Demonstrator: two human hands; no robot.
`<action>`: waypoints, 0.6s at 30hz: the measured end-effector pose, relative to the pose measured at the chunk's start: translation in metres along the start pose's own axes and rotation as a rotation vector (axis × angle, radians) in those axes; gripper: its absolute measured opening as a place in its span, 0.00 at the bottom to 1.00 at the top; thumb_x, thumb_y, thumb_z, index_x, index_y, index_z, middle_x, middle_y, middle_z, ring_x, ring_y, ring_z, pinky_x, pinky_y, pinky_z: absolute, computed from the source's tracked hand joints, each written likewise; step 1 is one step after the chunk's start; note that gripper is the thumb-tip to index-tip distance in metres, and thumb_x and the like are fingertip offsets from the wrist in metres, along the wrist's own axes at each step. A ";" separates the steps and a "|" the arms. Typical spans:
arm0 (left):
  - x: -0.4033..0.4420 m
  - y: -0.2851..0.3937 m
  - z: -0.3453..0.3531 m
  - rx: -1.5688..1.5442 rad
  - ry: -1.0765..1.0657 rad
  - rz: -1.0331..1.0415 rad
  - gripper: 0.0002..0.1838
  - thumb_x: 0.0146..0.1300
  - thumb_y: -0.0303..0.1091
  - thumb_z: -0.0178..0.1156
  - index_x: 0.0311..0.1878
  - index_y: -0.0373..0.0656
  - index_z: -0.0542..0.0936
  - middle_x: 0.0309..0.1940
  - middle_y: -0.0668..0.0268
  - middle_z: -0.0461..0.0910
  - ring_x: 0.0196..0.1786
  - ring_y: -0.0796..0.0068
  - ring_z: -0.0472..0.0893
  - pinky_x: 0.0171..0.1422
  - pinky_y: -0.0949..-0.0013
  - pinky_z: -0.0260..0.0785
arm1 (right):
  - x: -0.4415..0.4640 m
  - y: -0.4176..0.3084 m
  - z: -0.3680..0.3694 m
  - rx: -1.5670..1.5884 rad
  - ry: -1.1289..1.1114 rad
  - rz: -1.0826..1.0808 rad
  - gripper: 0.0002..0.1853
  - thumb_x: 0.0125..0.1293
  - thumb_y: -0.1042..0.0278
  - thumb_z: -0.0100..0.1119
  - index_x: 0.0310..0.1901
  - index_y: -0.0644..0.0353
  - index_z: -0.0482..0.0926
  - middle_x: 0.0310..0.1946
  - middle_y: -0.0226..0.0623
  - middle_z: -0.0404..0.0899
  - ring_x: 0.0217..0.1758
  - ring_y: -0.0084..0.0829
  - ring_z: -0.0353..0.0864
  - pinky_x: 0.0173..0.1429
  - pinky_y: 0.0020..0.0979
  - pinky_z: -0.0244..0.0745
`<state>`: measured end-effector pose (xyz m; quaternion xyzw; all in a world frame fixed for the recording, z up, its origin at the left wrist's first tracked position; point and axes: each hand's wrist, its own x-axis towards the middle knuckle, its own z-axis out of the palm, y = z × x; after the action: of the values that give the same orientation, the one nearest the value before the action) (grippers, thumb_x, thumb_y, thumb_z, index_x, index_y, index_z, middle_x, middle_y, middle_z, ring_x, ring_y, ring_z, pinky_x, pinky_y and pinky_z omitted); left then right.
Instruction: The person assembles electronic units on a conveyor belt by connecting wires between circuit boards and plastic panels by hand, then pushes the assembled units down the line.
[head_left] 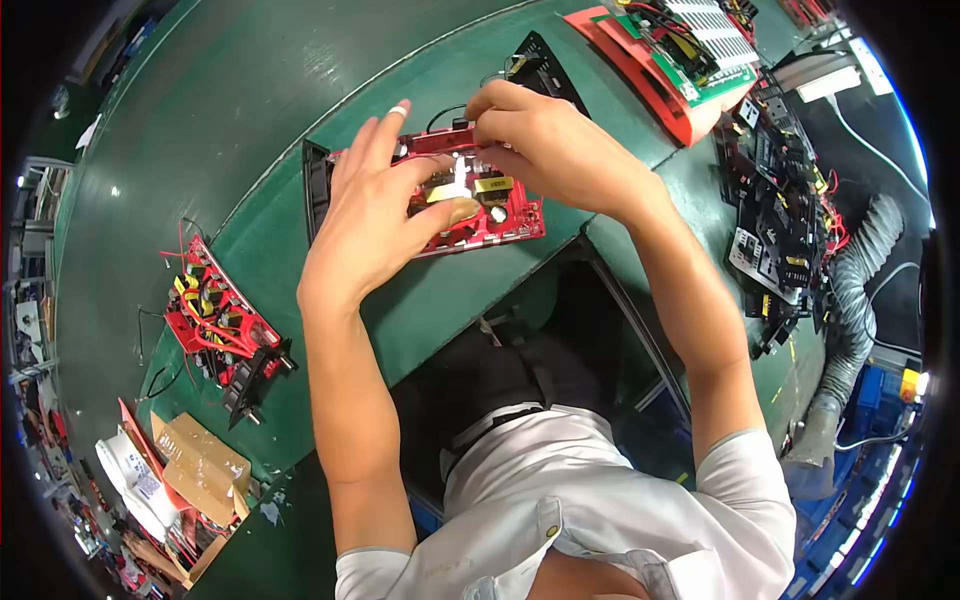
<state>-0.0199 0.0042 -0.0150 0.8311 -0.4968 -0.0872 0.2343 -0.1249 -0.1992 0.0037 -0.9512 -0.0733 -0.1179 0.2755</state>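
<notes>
A red circuit board (520, 222) with yellow-labelled transformers, capacitors and a heatsink lies before me, black end panels at its left and upper right. My left hand (365, 215) spreads across its left half, thumb and forefinger reaching over the parts, white tape round one finger. At the board's far edge, my right hand (560, 145) has its fingers curled and closed beside a small black part (460, 124). What those fingertips hold is hidden. A thin black cable (440, 113) loops up behind the board.
Another red board assembly with wires (215, 320) lies at left, above a cardboard box (205, 465). Red panels and green boards (690, 60) are stacked at upper right. Black panel assemblies (775, 200) line the right side near a flexible grey duct (855, 300). The green bench edge (470, 325) faces me.
</notes>
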 end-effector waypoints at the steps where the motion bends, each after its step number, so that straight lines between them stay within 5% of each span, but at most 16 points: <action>1: 0.001 0.002 -0.001 0.009 -0.003 0.008 0.28 0.58 0.51 0.73 0.59 0.48 0.86 0.80 0.48 0.57 0.82 0.44 0.56 0.83 0.48 0.51 | 0.000 0.000 -0.001 -0.013 -0.001 -0.005 0.07 0.63 0.77 0.66 0.42 0.68 0.80 0.53 0.42 0.79 0.46 0.48 0.84 0.49 0.43 0.80; 6: 0.000 0.006 0.001 0.054 -0.025 0.019 0.39 0.45 0.63 0.77 0.59 0.50 0.86 0.79 0.48 0.59 0.81 0.42 0.56 0.83 0.42 0.44 | 0.002 0.002 0.001 -0.054 -0.023 -0.034 0.07 0.62 0.78 0.67 0.40 0.67 0.80 0.53 0.40 0.79 0.43 0.47 0.84 0.47 0.42 0.81; 18: 0.000 0.004 0.001 0.012 -0.028 0.023 0.37 0.47 0.58 0.76 0.60 0.48 0.85 0.78 0.47 0.61 0.79 0.41 0.58 0.82 0.42 0.45 | 0.005 0.002 0.005 -0.096 -0.041 -0.063 0.08 0.59 0.77 0.69 0.39 0.65 0.81 0.52 0.43 0.78 0.47 0.46 0.84 0.49 0.41 0.82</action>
<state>-0.0233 0.0025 -0.0136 0.8253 -0.5102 -0.0933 0.2235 -0.1190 -0.1983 0.0000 -0.9628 -0.1031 -0.1103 0.2240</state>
